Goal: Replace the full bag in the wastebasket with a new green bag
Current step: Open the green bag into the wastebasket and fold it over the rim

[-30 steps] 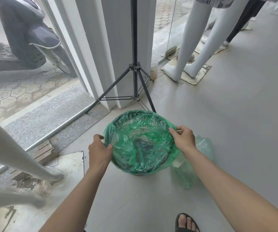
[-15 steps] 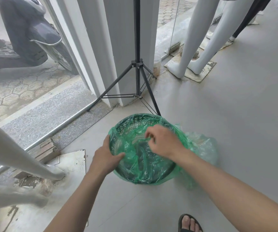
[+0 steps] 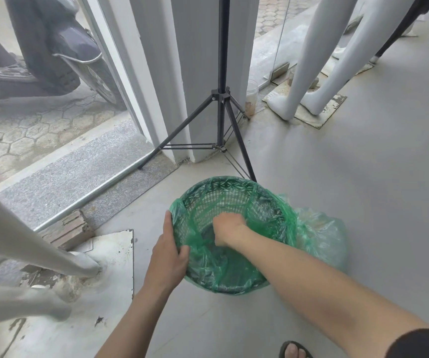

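Note:
A round green mesh wastebasket (image 3: 223, 183) stands on the grey floor, lined with a new green bag (image 3: 223, 267) folded over its rim. My left hand (image 3: 168, 257) grips the near-left rim and the bag edge. My right hand (image 3: 227, 227) is down inside the basket, fingers curled against the liner, pressing it in. Right behind the basket lies the full green bag (image 3: 319, 233), touching its right side.
A black tripod (image 3: 221, 99) stands just beyond the basket, one leg reaching its far rim. White mannequin legs (image 3: 311, 73) rise at the back right and more at the left (image 3: 27, 244). A glass wall is on the left. My sandalled foot (image 3: 294, 351) shows below.
My right hand left the right rim and went down into the basket, pushing the liner in. My left hand shifted along the left rim and kept hold.

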### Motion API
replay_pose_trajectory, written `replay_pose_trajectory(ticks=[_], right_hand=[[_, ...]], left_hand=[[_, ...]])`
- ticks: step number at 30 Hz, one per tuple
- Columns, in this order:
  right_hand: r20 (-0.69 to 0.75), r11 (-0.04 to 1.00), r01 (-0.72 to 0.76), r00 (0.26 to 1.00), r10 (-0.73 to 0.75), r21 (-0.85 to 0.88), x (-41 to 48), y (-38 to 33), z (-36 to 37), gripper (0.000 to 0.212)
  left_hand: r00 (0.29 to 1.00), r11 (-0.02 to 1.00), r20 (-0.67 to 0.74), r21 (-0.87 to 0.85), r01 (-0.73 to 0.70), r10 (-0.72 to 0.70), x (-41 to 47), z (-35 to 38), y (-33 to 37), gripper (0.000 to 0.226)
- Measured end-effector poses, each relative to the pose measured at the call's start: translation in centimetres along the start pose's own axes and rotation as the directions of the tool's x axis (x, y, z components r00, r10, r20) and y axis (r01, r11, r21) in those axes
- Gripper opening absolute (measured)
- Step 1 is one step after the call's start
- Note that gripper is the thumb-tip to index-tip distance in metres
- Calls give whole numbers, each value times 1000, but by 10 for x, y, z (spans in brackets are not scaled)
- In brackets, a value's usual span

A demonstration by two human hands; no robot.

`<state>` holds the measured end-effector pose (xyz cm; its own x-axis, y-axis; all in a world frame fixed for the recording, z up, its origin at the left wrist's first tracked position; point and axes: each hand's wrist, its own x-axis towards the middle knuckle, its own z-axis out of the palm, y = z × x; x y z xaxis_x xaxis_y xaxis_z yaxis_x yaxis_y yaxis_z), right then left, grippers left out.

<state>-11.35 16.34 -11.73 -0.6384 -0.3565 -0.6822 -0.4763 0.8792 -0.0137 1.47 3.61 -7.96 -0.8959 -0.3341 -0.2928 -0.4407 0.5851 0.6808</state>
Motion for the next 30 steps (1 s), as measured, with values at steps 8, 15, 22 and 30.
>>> replay_pose_trajectory(ticks=[8,15,22,30], right_hand=[[488,964,261,848,-206,-47,30,-36,34,52],[94,960,-8,995,-20,280,19,9,10,31],[339,972,-197,930,143,131,27,26,32,53],[110,993,-118,987,117,3,0,11,5,34]], left_hand=[[1000,999,4,-30,-17,17,-4,0,1,92],[1000,1000,-4,-27,0,-1,-5,4,0,93],[999,998,-25,-56,25,-26,-7,10,4,93],[999,996,-27,-83,35,-38,-10,6,4,91]])
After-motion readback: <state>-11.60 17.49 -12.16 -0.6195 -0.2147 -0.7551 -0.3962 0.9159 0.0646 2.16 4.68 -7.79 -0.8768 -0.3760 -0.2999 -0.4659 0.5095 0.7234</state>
